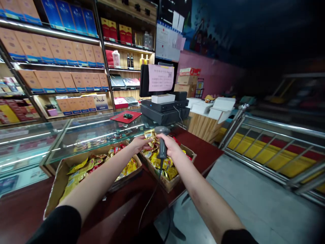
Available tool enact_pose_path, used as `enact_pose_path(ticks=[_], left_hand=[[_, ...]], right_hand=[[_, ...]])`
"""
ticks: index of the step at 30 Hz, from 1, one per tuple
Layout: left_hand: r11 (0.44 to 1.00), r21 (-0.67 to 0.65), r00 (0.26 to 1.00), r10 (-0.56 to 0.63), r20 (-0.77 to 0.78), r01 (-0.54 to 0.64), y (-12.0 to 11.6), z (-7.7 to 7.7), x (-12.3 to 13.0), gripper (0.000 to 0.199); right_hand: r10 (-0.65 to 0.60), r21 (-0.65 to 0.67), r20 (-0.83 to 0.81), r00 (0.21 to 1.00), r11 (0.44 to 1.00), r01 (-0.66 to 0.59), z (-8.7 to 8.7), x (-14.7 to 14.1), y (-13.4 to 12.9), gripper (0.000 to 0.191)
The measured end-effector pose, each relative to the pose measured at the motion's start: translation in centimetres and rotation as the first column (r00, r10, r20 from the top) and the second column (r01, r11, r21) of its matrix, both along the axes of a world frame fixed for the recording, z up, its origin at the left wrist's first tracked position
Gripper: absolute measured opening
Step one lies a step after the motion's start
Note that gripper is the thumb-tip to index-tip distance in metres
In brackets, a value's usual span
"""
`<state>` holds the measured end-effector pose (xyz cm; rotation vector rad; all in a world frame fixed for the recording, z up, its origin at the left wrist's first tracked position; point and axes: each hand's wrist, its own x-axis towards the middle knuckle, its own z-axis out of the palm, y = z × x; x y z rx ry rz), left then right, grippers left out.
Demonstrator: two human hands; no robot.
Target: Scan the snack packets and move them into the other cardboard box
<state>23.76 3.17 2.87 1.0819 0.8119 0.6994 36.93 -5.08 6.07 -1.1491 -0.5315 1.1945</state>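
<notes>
My right hand (170, 145) is wrapped round the handle of a grey barcode scanner (163, 149), its head up and its cable hanging down. Just left of the scanner head, my left hand (139, 143) grips a shiny gold snack packet (150, 136). Below both hands, a cardboard box (168, 185) holds many yellow and red packets. Under my left forearm stands a longer cardboard box (54, 191), filled with yellow, red and gold packets. My left forearm hides part of its contents.
Both boxes stand on a dark red counter (119, 206). Behind are a glass display case (101, 130), a red mat (126, 116), and a black cash drawer (159, 114) below a monitor (144, 81). A metal railing (274, 128) runs along the right.
</notes>
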Motion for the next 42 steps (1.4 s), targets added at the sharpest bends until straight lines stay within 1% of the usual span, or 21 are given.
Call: enact_pose_path(ticks=[2, 3, 6, 9, 11, 14, 16, 18, 19, 20, 22, 23, 25, 26, 29, 32, 35, 37, 39, 41, 42], left_hand=[[1.000, -0.003, 0.998, -0.020, -0.064, 0.020, -0.2, 0.0, 1.5, 0.051], [1.000, 0.006, 0.994, -0.005, -0.107, 0.005, -0.3, 0.0, 1.9, 0.055], [0.983, 0.129, 0.966, 0.158, -0.203, -0.134, -0.1, -0.3, 1.7, 0.068], [0.933, 0.243, 0.927, 0.317, -0.203, -0.266, 0.7, -0.3, -0.5, 0.067], [0.920, 0.245, 0.917, 0.354, -0.183, -0.306, 1.2, -0.3, -2.8, 0.061], [0.902, 0.258, 0.912, 0.388, -0.134, -0.346, 1.3, -0.2, -7.2, 0.056], [0.882, 0.304, 0.904, 0.411, -0.118, -0.361, 1.0, -0.5, -10.7, 0.055], [0.847, 0.386, 0.877, 0.452, -0.164, -0.365, 0.6, -1.0, -14.6, 0.049], [0.823, 0.438, 0.848, 0.485, -0.212, -0.361, 0.5, -1.3, -16.6, 0.044], [0.771, 0.510, 0.788, 0.560, -0.256, -0.382, 0.4, -1.7, -18.7, 0.039], [0.650, 0.669, 0.619, 0.703, -0.350, -0.359, 0.3, -2.7, -22.6, 0.032], [0.603, 0.724, 0.530, 0.756, -0.384, -0.335, 0.2, -3.2, -24.3, 0.031], [0.573, 0.787, 0.389, 0.795, -0.466, -0.227, -0.1, -4.2, -26.9, 0.035], [0.572, 0.803, 0.334, 0.800, -0.499, -0.169, -0.3, -4.6, -27.7, 0.038], [0.603, 0.798, 0.214, 0.780, -0.588, -0.005, -1.1, -5.7, -28.5, 0.046], [0.663, 0.742, 0.109, 0.734, -0.670, 0.100, -1.5, -6.6, -28.3, 0.051], [0.707, 0.689, 0.023, 0.695, -0.719, 0.158, -1.3, -7.2, -28.5, 0.040], [0.720, 0.672, -0.001, 0.682, -0.731, 0.175, -1.1, -7.5, -28.8, 0.029], [0.708, 0.686, 0.017, 0.694, -0.720, 0.164, -1.0, -7.5, -29.1, 0.026], [0.664, 0.739, 0.066, 0.737, -0.672, 0.116, -0.9, -7.2, -29.3, 0.028], [0.626, 0.776, 0.101, 0.770, -0.630, 0.074, -0.9, -7.0, -29.3, 0.029]], right_hand=[[-0.012, -0.003, 0.033, 0.999, 1.000, 0.012, -0.2, 1.7, -0.4, 0.010], [-0.020, -0.012, 0.047, 0.999, 1.000, 0.020, -0.3, 2.3, -0.6, 0.010], [-0.073, -0.041, 0.077, 0.994, 0.996, 0.076, -0.6, 3.4, -1.1, 0.011], [-0.110, -0.035, 0.112, 0.988, 0.993, 0.115, -0.8, 2.8, -1.2, 0.011], [-0.109, -0.009, 0.151, 0.983, 0.994, 0.111, -0.9, 1.5, -1.1, 0.013], [-0.092, 0.051, 0.234, 0.968, 0.995, 0.083, -0.9, -1.2, -0.8, 0.018], [-0.083, 0.100, 0.301, 0.950, 0.993, 0.056, -0.9, -3.2, -0.5, 0.023], [-0.097, 0.137, 0.376, 0.922, 0.989, 0.048, -0.8, -5.0, -0.2, 0.026], [-0.120, 0.153, 0.412, 0.903, 0.986, 0.061, -0.7, -5.9, 0.0, 0.027], [-0.146, 0.165, 0.443, 0.885, 0.983, 0.079, -0.7, -6.8, 0.2, 0.027], [-0.166, 0.175, 0.470, 0.867, 0.980, 0.093, -0.8, -8.8, 0.6, 0.028], [-0.147, 0.169, 0.467, 0.872, 0.983, 0.075, -0.9, -9.9, 0.8, 0.028], [-0.052, 0.140, 0.424, 0.904, 0.990, -0.009, -1.3, -12.4, 1.1, 0.027], [0.009, 0.124, 0.387, 0.922, 0.990, -0.062, -1.6, -13.8, 1.3, 0.026], [0.216, 0.059, 0.206, 0.954, 0.971, -0.232, -2.7, -17.8, 1.6, 0.026], [0.415, -0.038, -0.046, 0.909, 0.908, -0.417, -3.7, -21.2, 1.7, 0.022], [0.477, -0.083, -0.198, 0.856, 0.862, -0.499, -4.7, -23.3, 1.4, 0.013], [0.480, -0.092, -0.246, 0.842, 0.853, -0.513, -5.2, -24.0, 1.2, 0.010], [0.477, -0.097, -0.269, 0.837, 0.851, -0.516, -5.6, -24.3, 0.9, 0.010], [0.463, -0.110, -0.275, 0.843, 0.856, -0.506, -5.9, -24.2, 0.7, 0.010], [0.453, -0.117, -0.277, 0.847, 0.859, -0.498, -6.0, -24.0, 0.7, 0.010]])
